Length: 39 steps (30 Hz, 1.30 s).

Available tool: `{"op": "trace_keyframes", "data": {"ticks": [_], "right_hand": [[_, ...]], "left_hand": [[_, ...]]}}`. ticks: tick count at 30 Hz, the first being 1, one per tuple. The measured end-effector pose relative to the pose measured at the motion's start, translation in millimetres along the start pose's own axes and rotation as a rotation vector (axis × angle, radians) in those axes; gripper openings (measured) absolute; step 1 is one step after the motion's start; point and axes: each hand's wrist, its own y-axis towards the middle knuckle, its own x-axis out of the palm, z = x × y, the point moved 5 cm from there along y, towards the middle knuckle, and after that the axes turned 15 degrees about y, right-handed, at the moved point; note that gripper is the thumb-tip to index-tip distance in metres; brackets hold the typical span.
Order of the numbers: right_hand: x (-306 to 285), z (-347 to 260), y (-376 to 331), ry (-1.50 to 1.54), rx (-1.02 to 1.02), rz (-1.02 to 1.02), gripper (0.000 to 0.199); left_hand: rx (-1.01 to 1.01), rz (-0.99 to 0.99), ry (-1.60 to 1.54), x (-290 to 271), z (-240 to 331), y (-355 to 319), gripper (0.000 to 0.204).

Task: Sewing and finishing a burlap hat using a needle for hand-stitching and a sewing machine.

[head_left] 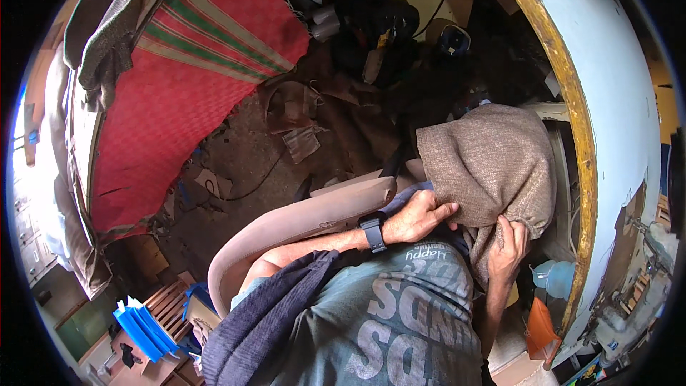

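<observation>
A brown woven cloth point(493, 157) bulges up in front of my body, right of the middle, with folds hanging at its lower edge. What lies beneath it is hidden. My left hand point(420, 217), with a dark watch on the wrist, is closed at the cloth's left lower edge, thumb pointing right. My right hand point(509, 244) pinches a gathered fold at the near side of the same cloth. A curved pinkish-beige padded piece point(307, 218) runs alongside my left forearm. Some bluish fabric point(406, 196) shows just behind my left hand.
A red striped cloth point(207, 64) hangs at the left. Dark cloths and scraps point(300, 107) lie on the floor ahead. A pale blue panel with a yellow edge point(582, 121) curves along the right, near a blue plastic container point(554, 279) and an orange object point(542, 330). Blue folders point(146, 329) stand lower left.
</observation>
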Motion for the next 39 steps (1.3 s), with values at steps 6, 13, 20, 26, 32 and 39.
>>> {"op": "trace_keyframes", "data": {"ticks": [6, 13, 20, 26, 32, 39], "right_hand": [[6, 7, 0, 0.024, -0.004, -0.029, 0.040], [2, 12, -3, 0.005, 0.007, -0.086, 0.053], [2, 10, -1, 0.005, 0.001, -0.066, 0.049], [-4, 8, -10, 0.023, -0.015, 0.023, 0.046], [-20, 8, -20, 0.111, 0.003, 0.245, 0.050], [-50, -1, -32, 0.128, -0.097, 0.484, 0.028]], "left_hand": [[0.079, 0.172, 0.082, -3, -3, -1, 0.034], [0.088, 0.172, 0.268, -13, 24, -10, 0.037], [-0.023, 0.140, 0.187, -12, 17, -9, 0.039], [0.056, 0.155, 0.104, -2, 5, -3, 0.046], [-0.178, 0.162, 0.108, -14, 20, -9, 0.046], [-0.180, 0.260, -0.193, -10, 14, -10, 0.027]]}}
